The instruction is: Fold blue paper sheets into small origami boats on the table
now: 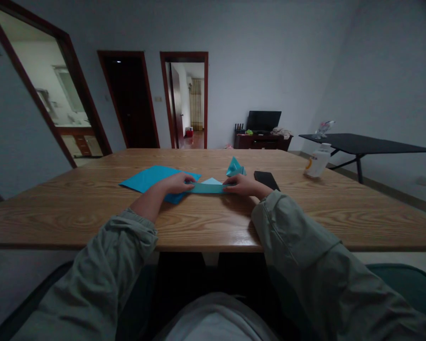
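Note:
Between my two hands lies a folded sheet of blue paper (208,188), a long band along its near side and a pale triangular point behind it. My left hand (175,184) pinches the band's left end, its wrist above the flat blue sheets (149,176). At the right end, the fingers of my right hand (243,184) are closed on the same paper. Just behind that hand stands a folded blue paper shape (235,167) with a pointed top. The fingertips partly cover both ends of the band.
A black phone-like slab (266,180) lies right of my right hand on the wooden table (206,225). Farther right stands a translucent white bottle (318,162). Beyond are a black folding table (362,143) and a television (264,121) on a dark cabinet.

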Tool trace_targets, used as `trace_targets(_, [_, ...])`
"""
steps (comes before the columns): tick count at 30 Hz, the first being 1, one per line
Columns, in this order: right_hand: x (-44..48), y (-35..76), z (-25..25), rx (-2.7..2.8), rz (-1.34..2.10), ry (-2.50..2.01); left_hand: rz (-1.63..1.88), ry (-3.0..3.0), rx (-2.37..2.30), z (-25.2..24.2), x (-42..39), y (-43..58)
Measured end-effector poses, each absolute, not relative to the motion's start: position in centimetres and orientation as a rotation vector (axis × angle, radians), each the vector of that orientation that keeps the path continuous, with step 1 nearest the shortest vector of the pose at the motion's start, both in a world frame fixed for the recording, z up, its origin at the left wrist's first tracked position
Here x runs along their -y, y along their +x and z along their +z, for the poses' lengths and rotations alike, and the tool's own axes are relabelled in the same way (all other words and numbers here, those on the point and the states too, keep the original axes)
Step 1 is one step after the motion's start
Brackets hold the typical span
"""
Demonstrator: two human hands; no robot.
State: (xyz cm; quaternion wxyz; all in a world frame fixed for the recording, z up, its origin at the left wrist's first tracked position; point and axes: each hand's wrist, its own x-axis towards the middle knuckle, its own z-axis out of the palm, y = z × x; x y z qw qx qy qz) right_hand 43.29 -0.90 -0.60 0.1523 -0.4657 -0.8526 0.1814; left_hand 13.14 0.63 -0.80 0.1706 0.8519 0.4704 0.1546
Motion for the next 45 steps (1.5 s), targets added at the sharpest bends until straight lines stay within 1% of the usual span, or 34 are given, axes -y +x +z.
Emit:
trace_targets(5, [0.2,43.7,-1.0,2.379,0.398,-1.42,0.592,2.28,-1.391,-0.9,-0.9,13.0])
trace_targets(9, [0.3,43.5,-1.0,2.352,0.391,-1.477,0.745,2.377,-1.398,-0.9,-1.0,12.8])
trace_targets(17, [0.4,43.5,-1.1,2.364,0.413,-1.453,0.605,2.414,-1.438,-0.6,-1.0,12.5])
trace_targets(24, [0.9,43.4,-0.6,2.377,0.388,-1.493,0.5,2.361,-1.332,-1.0,-1.1,12.7])
trace_targets(28, [0.5,43.6,-1.2,2.328,0.345,-1.385,0.487,2.358,-1.285,-1.4,-1.3,12.7])
trace_targets(33, [0.1,43.8,-1.4,2.149,0.086,-1.35,0.493,2.345,-1.267,-1.6,-1.3,12.6])
trace_targets(35, [0.3,43.8,-1.3,2.114,0.033,-1.355,0.51,2.327,-1.274,-1.7,-1.3,12.6])
trace_targets(41, [1.0,43.4,-1.0,2.103,0.025,-1.476,0.519,2.279,-1.277,-1.8,-1.3,12.6])
trace_targets(45, [1.0,43.2,-1.2,2.12,0.087,-1.498,0.517,2.279,-1.27,-1.6,-1.2,12.6])
